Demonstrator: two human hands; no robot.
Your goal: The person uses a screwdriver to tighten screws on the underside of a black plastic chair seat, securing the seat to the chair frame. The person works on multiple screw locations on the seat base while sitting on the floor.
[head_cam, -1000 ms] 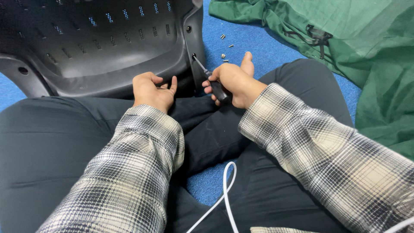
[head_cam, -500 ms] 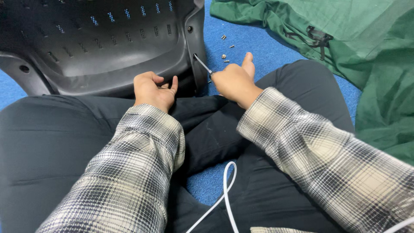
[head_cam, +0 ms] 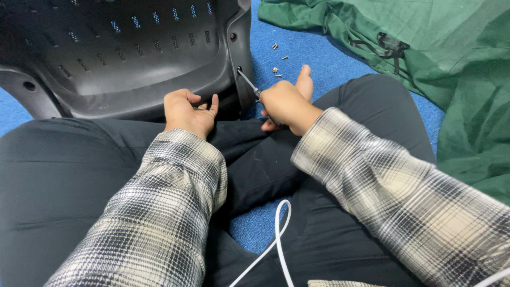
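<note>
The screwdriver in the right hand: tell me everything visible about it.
The screwdriver shows mainly as a thin, bare metal shaft, slanting up and to the left from the right hand. Its tip sits at a small hole in the side edge of the black plastic chair shell. The handle is almost wholly hidden inside the closed fist, with only a dark bit showing near the fingers, so its shape and colour cannot be told. Nothing else touches it; the left hand rests apart, at the shell's lower rim.
</note>
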